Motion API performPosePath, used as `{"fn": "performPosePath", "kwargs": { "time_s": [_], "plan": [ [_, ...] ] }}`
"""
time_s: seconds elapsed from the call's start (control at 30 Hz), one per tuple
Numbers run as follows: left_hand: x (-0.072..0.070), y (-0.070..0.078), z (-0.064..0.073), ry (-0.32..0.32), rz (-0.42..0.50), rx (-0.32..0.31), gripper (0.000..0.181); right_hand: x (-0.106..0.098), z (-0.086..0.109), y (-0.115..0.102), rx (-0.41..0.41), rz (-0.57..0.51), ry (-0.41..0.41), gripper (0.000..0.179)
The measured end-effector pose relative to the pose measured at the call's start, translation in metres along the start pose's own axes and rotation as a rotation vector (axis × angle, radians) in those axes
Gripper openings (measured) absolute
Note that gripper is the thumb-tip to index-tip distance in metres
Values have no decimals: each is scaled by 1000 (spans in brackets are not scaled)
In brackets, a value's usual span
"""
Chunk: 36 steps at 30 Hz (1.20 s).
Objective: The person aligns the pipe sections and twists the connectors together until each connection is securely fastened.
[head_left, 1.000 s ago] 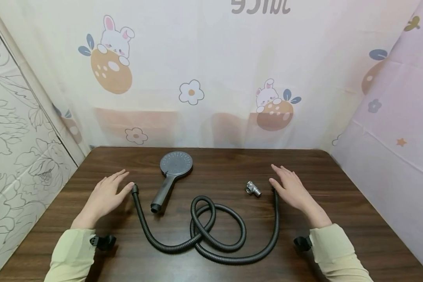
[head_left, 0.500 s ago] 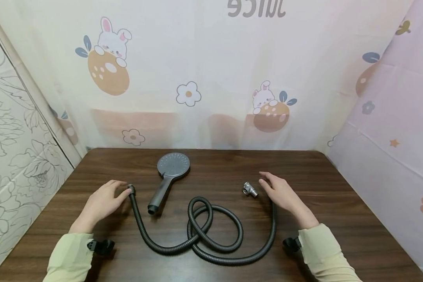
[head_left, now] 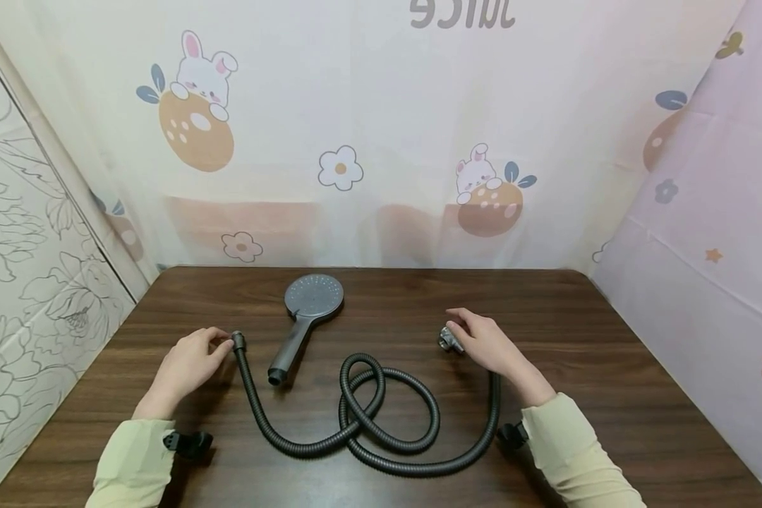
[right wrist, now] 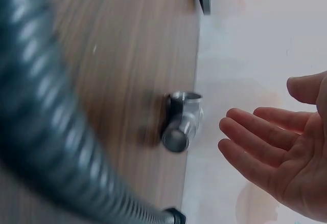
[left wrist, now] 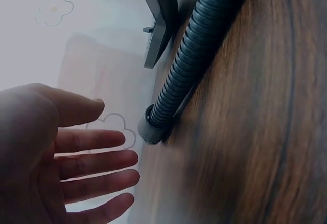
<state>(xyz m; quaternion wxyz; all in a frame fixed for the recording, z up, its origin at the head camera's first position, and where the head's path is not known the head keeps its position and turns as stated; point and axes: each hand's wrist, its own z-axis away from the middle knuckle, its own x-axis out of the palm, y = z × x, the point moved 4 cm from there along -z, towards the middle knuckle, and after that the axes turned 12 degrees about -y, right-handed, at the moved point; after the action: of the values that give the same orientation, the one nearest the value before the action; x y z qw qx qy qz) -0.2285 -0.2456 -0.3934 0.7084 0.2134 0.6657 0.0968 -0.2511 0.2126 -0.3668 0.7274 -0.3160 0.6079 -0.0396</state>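
A dark ribbed shower hose (head_left: 428, 467) lies looped on the table, its left end fitting (head_left: 238, 341) beside my left hand (head_left: 187, 363). That hand's fingers are loosely bent and hold nothing; the left wrist view shows a gap between them and the hose end. Over a small chrome tee connector (head_left: 449, 341) hovers my right hand (head_left: 490, 343), hiding part of it. In the right wrist view the connector (right wrist: 180, 124) stands apart from the relaxed fingers (right wrist: 255, 152). A grey shower head (head_left: 314, 296) lies face up, its handle pointing toward me.
The brown wooden table (head_left: 381, 296) meets a printed curtain (head_left: 368, 141) at its back edge. More curtain flanks it on both sides. The hose loops cover the table's front middle. A dark camera is strapped at each wrist.
My right hand has moved left from the hose's right end to above the chrome connector. My left hand's fingers have lowered and bent a little near the hose's left end.
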Motion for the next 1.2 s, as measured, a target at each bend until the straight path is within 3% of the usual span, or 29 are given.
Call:
{"fn": "performPosePath", "kwargs": {
  "time_s": [0.67,0.87,1.2],
  "plan": [
    [6,-6,1,6,95,-122,33,12,-23,-44,-18,-126,-97,39],
    [8,-5,2,-16,127,-177,34,17,-30,-57,-35,-226,-141,36],
    [12,-9,-3,-16,186,-215,36,36,-45,-76,-41,-419,-169,29]
  ]
}}
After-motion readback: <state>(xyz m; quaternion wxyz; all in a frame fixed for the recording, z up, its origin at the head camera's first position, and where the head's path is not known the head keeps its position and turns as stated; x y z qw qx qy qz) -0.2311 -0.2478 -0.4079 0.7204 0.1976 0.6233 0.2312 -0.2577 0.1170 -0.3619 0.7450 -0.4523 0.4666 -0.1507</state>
